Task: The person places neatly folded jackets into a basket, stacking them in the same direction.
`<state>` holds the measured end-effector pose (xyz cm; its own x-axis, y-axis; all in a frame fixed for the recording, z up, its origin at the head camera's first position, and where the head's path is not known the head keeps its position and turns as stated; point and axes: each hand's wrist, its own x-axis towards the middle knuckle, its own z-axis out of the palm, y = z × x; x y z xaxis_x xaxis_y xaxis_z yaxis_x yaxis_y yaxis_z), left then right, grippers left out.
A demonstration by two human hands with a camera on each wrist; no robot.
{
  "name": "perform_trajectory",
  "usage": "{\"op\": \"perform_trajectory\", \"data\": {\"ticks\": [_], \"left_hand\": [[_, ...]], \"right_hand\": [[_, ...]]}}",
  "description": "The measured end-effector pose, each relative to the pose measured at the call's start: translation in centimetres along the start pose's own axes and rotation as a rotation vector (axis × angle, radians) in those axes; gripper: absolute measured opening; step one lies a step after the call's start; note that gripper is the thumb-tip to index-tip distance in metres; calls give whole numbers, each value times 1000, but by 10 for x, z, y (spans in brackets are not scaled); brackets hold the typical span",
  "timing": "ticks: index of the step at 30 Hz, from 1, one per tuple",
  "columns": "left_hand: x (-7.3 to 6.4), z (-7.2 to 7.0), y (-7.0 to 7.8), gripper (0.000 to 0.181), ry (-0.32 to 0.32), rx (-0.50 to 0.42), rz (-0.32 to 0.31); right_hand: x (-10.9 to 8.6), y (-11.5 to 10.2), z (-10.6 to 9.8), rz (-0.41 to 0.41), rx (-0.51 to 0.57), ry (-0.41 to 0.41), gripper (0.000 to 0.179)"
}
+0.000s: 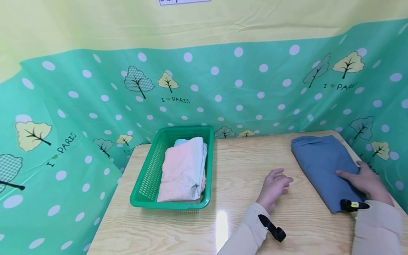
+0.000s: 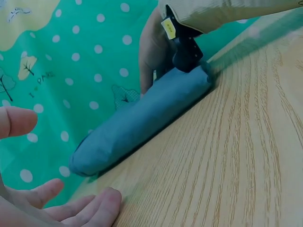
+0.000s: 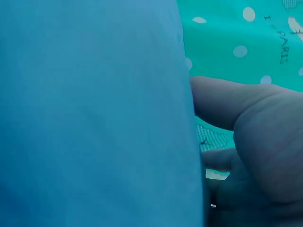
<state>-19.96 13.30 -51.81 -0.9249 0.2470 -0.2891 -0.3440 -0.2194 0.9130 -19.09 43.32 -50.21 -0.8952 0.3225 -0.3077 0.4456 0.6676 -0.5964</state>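
Note:
A folded blue cloth [image 1: 325, 166] lies on the right side of the table, its thick rounded edge showing in the left wrist view. My right hand [image 1: 366, 180] grips its right edge, thumb over the top and the other fingers along the far side, partly hidden. In the right wrist view the thumb [image 3: 218, 101] meets the edge of the cloth. My left hand [image 1: 274, 187] hovers left of the cloth, apart from it, fingers loosely spread and holding nothing. Those fingers [image 2: 102, 208] also show low in the left wrist view.
A green plastic basket [image 1: 137, 198] stands on the left part of the wooden table [image 1: 245, 159]. Inside lie folded cloths, a pink one [image 1: 181, 170] on top with light blue beneath. A dotted green curtain [image 1: 239, 95] hangs behind and along both sides.

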Motion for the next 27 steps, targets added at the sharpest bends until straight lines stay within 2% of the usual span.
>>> {"op": "perform_trajectory", "data": {"ticks": [6, 17, 22, 27], "left_hand": [[-1, -1, 1, 59, -10, -9, -15], [-5, 3, 6, 86, 38, 44, -50], [1, -4, 5, 95, 66, -43, -73], [8, -11, 4, 94, 88, -95, -91]], "right_hand": [[4, -14, 8, -112, -34, -128, 110], [1, -55, 32, -236, -78, -233, 101], [-1, -64, 37, -241, -76, -260, 99], [0, -68, 40, -254, -68, -279, 96]]}}
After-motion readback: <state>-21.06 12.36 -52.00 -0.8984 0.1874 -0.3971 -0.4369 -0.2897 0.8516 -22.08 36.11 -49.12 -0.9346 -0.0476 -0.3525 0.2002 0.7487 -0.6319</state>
